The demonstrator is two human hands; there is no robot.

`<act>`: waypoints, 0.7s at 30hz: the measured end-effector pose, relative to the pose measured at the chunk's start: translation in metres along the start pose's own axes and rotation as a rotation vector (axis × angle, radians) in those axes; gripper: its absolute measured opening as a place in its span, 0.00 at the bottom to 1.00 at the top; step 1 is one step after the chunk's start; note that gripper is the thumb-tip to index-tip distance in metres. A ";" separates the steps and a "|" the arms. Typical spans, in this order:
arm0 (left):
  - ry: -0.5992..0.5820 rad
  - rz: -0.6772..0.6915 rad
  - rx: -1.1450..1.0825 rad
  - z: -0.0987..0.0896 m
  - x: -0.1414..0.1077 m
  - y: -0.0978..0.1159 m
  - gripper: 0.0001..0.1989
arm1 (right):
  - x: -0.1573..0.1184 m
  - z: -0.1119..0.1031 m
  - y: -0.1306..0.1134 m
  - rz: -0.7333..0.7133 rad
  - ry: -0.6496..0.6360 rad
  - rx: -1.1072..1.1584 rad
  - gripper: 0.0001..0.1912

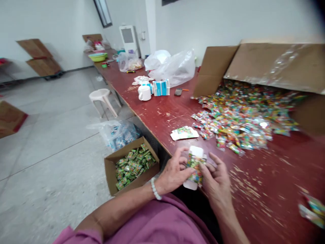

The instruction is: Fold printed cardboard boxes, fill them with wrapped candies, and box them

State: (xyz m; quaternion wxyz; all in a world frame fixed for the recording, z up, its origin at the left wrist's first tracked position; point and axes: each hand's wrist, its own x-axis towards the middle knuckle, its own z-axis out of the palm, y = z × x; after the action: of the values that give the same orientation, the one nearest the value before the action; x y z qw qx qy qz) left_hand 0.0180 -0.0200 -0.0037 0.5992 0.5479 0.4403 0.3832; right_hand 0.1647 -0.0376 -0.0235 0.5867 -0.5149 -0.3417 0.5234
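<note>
Between my two hands is a small printed carton [195,166], green and colourful, with white end flaps sticking out at top and bottom. My left hand [175,171] grips its left side, thumb across the front. On the other side my right hand [215,179] has its thumb on the carton's face, fingers curled by the edge. Flattened cartons [185,133] of the same print lie on the red table [162,118] just beyond. A large heap of small wrapped sweets [243,118] spills toward me from a tipped cardboard box [274,64].
At my left on the floor, an open cardboard box [111,174] holds many small green packs [134,166], beside a plastic bag [119,134]. A white stool [100,95] stands further off. On the table are a white mug [144,93], a phone [178,92] and clear bags [177,69].
</note>
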 end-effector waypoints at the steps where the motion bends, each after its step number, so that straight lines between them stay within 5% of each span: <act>1: 0.004 -0.001 -0.043 0.000 -0.001 0.000 0.31 | -0.001 0.004 0.001 -0.014 -0.012 0.021 0.34; 10: -0.084 -0.029 -0.126 -0.007 0.002 0.009 0.19 | 0.008 -0.012 -0.003 -0.105 -0.089 -0.143 0.15; 16: -0.100 -0.025 -0.081 -0.008 0.003 0.008 0.15 | 0.017 -0.017 -0.018 0.046 -0.187 -0.018 0.15; 19: -0.110 -0.003 -0.074 -0.009 0.004 0.006 0.14 | 0.017 -0.017 -0.026 -0.004 -0.233 -0.068 0.19; 21: -0.092 -0.013 -0.092 -0.009 0.004 0.005 0.16 | 0.017 -0.018 -0.028 -0.093 -0.273 -0.212 0.13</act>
State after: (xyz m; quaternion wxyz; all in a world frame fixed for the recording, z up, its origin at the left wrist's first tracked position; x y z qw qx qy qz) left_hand 0.0107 -0.0133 0.0009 0.6459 0.5338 0.3978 0.3736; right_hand 0.1931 -0.0236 -0.0028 0.5008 -0.4816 -0.4948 0.5220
